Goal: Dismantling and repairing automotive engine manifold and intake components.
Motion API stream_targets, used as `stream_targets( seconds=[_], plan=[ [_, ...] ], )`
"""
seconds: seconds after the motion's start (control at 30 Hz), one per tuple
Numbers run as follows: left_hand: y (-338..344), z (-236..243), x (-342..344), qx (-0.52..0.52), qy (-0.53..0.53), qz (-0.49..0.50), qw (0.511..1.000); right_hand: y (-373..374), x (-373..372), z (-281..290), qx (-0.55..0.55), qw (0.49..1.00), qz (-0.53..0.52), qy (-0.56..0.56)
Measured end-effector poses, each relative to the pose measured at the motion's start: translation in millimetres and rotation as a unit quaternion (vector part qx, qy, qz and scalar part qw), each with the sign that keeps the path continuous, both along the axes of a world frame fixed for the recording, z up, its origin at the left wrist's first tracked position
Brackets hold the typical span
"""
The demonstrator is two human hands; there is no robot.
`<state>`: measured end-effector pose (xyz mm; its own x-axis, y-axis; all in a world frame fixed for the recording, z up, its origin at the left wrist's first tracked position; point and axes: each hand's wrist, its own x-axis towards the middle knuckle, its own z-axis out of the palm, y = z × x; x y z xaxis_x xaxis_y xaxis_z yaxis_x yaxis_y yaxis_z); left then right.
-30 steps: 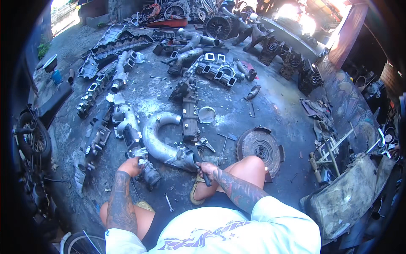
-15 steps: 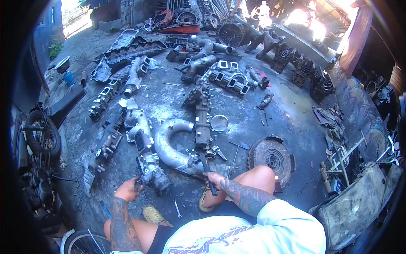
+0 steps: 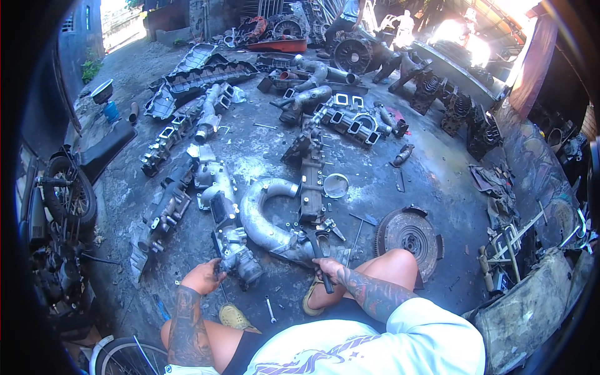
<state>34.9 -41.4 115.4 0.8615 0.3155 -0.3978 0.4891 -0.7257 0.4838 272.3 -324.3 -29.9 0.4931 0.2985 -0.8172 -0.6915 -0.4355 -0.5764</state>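
My right hand (image 3: 326, 269) is closed round a long dark-handled tool (image 3: 327, 284), its far end beside the mouth of a U-shaped metal pipe (image 3: 253, 215). My left hand (image 3: 201, 279) is closed, thumb and fingers drawn together, at the near left side of a grey cast housing (image 3: 249, 269). Something small and dark shows at its fingertips, too unclear to name. The housing lies at the near end of a long manifold (image 3: 219, 181). A dark rectangular manifold (image 3: 312, 190) stretches away past the pipe's far opening.
A round toothed flywheel (image 3: 409, 240) lies by my right knee. A wrench (image 3: 270, 309) is on the ground between my feet. More manifolds (image 3: 350, 125) and engine covers (image 3: 206, 78) lie farther off. A motorcycle (image 3: 62, 194) stands left; a person (image 3: 344, 25) is in the background.
The whole view has shifted, so everything sits slightly farther right. Both hands keep nearly the same places and grips. More of the person in the background now shows.
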Motion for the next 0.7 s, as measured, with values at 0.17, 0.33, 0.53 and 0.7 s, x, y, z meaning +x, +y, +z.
stream_targets(
  seconds=[0.17, 0.33, 0.53, 0.7],
  plan=[
    [-2.1, 2.3, 8.2, 0.012, 0.011, 0.017, 1.0, -3.5, 3.8, -3.4, -0.039, 0.999, -0.001, 0.019],
    [-2.8, -4.5, 10.7, 0.012, 0.008, 0.011, 1.0, -6.9, 4.2, 3.0, 0.008, 1.0, 0.029, 0.007],
    [-5.3, -6.1, 11.2, 0.025, 0.023, 0.007, 0.999, -8.6, 4.5, 13.5, 0.012, 0.999, 0.039, 0.009],
    [-6.1, -3.4, 12.9, 0.004, 0.036, -0.001, 0.999, -8.1, 4.2, 14.0, 0.004, 0.999, 0.034, 0.008]
  ],
)
